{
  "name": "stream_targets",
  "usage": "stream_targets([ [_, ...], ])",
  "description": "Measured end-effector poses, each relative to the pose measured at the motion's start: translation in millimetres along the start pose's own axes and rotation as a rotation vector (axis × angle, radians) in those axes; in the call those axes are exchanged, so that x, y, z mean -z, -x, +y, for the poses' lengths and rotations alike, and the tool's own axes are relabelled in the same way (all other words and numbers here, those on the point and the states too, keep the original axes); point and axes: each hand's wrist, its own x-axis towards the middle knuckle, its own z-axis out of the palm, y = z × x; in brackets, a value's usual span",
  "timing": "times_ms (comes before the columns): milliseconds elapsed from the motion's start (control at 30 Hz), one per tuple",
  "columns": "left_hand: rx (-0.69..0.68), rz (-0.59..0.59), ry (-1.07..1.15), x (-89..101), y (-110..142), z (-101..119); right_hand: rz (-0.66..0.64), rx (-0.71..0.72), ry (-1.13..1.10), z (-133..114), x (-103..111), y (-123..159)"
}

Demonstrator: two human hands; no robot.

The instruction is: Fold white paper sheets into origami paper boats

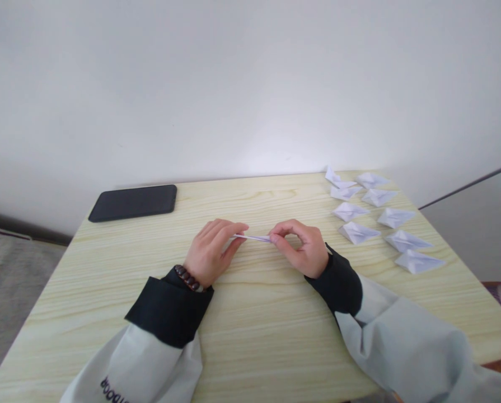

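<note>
A thin strip of folded white paper [256, 238] stretches between my hands, seen nearly edge-on above the middle of the table. My left hand [214, 246], with a dark bead bracelet at its wrist, pinches the left end between thumb and fingers. The right end is pinched by my right hand [300, 246], its thumb and forefinger making a loop. Parts of the paper are hidden under the fingertips. To the right of my right hand sit several folded paper boats [359, 233] in two rough columns.
A black smartphone [133, 202] lies at the table's back left corner. The pale wood-grain table [250, 347] meets a white wall [242, 84] at its back edge. Grey floor [10, 285] shows beyond the left edge.
</note>
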Motion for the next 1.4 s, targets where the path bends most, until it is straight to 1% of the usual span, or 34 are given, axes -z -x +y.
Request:
stream_targets([
  [233,-0.104,0.015,-0.099,3.3,-3.7,4.5,0.02,-0.099,-0.151,6.5,-5.7,0.6],
  [300,-0.135,0.029,-0.145,3.6,-4.6,7.0,0.027,-0.113,-0.196,7.6,-7.0,0.7],
  [400,-0.168,0.025,-0.174,2.7,-4.8,9.4,0.032,-0.108,-0.2,8.0,-7.5,1.2],
  [567,-0.095,0.056,-0.169,0.6,-3.9,9.4,0.024,-0.063,-0.172,5.8,-6.1,3.3],
  [700,-0.068,0.084,-0.15,0.2,-4.8,10.9,0.006,0.034,-0.112,4.5,-4.7,3.2],
  [800,-0.02,0.058,-0.064,-0.1,-4.9,13.9,0.008,0.104,-0.069,4.5,-4.6,2.5],
  [967,0.132,0.02,0.052,-0.8,-2.7,20.2,0.051,0.145,-0.046,4.3,-5.2,2.3],
  [1033,0.169,0.002,0.086,-0.9,-2.2,22.3,0.049,0.17,-0.02,3.6,-5.0,1.9],
  [1233,0.181,-0.003,0.095,-0.8,-2.7,23.6,0.049,0.207,0.055,2.9,-4.1,0.3],
  [1400,0.135,0.025,0.079,-1.6,-2.2,21.2,0.039,0.229,0.074,5.4,-4.9,0.9],
])
